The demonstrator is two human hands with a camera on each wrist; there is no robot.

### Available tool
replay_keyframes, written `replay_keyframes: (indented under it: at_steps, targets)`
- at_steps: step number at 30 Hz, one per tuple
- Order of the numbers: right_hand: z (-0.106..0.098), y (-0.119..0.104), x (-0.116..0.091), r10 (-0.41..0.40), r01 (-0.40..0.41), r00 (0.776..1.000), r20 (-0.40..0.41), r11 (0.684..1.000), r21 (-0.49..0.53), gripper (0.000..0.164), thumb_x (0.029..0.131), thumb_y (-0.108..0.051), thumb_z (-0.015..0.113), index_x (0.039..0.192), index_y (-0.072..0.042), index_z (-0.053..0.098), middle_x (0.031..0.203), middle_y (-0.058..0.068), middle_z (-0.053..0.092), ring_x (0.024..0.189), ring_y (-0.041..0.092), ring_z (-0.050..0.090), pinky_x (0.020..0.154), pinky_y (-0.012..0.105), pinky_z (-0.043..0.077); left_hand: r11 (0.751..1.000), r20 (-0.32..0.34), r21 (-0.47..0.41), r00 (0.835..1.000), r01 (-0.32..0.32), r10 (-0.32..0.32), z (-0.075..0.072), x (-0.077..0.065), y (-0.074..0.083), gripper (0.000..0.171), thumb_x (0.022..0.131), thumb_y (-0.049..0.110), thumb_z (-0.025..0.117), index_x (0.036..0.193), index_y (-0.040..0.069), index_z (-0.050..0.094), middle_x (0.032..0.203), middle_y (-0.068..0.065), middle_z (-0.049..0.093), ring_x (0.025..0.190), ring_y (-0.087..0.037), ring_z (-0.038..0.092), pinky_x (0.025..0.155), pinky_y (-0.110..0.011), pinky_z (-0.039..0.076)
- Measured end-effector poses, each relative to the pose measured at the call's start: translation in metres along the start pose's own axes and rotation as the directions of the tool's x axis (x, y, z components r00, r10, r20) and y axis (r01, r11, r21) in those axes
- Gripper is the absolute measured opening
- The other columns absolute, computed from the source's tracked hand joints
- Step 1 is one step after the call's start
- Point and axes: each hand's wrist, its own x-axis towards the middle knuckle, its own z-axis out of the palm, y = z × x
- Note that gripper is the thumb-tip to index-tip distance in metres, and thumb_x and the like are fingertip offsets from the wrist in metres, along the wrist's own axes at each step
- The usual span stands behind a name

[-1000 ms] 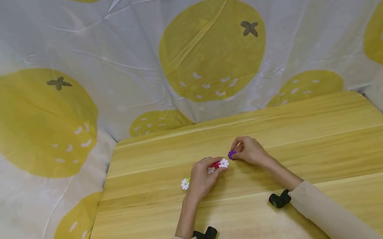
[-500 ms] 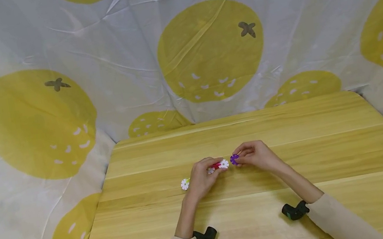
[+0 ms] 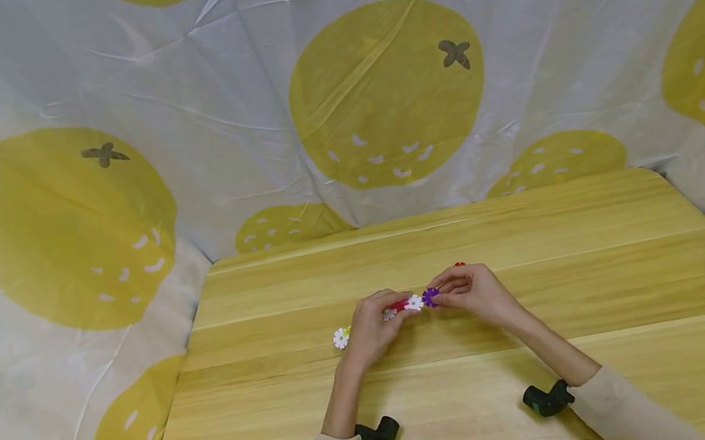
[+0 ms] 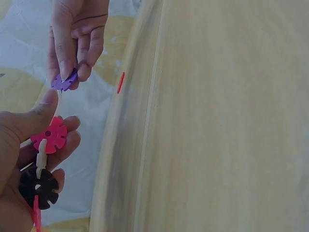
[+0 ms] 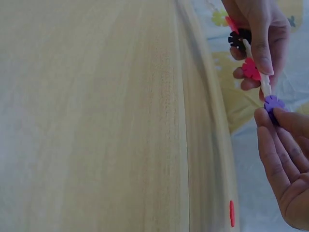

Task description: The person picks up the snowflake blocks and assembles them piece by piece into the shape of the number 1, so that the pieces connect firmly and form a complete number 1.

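Observation:
My left hand (image 3: 372, 331) holds a chain of notched snowflake discs between thumb and fingers. A white disc (image 3: 414, 302) forms its right end, joined to a pink disc (image 4: 49, 134). Further along, the left wrist view shows a black disc (image 4: 39, 188) under my fingers. Another white disc (image 3: 340, 339) sticks out left of the hand, and part of the chain is hidden by it. With thumb and fingertips, my right hand (image 3: 481, 296) pinches a purple disc (image 3: 430, 298). Its edge meets the white end disc; whether their notches interlock I cannot tell.
A red disc (image 3: 459, 264) lies on the wooden table (image 3: 585, 291) just behind my right hand, mostly covered by it in the head view. A lemon-print cloth (image 3: 225, 117) hangs behind the table. Black wrist cameras (image 3: 380, 435) sit at both cuffs.
My right hand has shifted nearer the body and turned, bringing the purple disc against the white end disc. The red disc has come into view behind it. My left hand stays nearly still.

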Motion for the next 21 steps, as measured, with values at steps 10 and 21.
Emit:
replay_keyframes:
  at_steps: [10, 21]
  targets:
    - [0.0026, 0.0024, -0.0032, -0.042, 0.043, 0.999, -0.021, 0.998, 0.036, 0.022, 0.092, -0.003, 0.076, 0.114, 0.0, 0.076, 0.104, 0.021, 0.077, 0.091, 0.03, 0.078, 0.081, 0.04, 0.063, 1.0, 0.016, -0.004, 1.0, -0.014, 0.014, 0.0002, 0.0015, 0.0031, 0.023, 0.093, 0.016, 0.078, 0.113, 0.003, 0.079, 0.1, -0.008, 0.079, 0.089, -0.018, 0.072, 0.078, -0.033, 0.06]
    - [0.0048, -0.0012, -0.0046, -0.061, 0.061, 0.998, -0.008, 0.965, 0.257, 0.023, 0.092, 0.007, 0.071, 0.114, 0.015, 0.072, 0.112, 0.032, 0.073, 0.095, 0.037, 0.078, 0.085, 0.047, 0.06, 0.997, 0.029, -0.072, 0.999, 0.042, -0.04, -0.0028, 0.005, 0.0096, 0.023, 0.093, 0.015, 0.078, 0.112, 0.002, 0.08, 0.098, -0.008, 0.079, 0.078, -0.01, 0.058, 0.068, -0.018, 0.047]
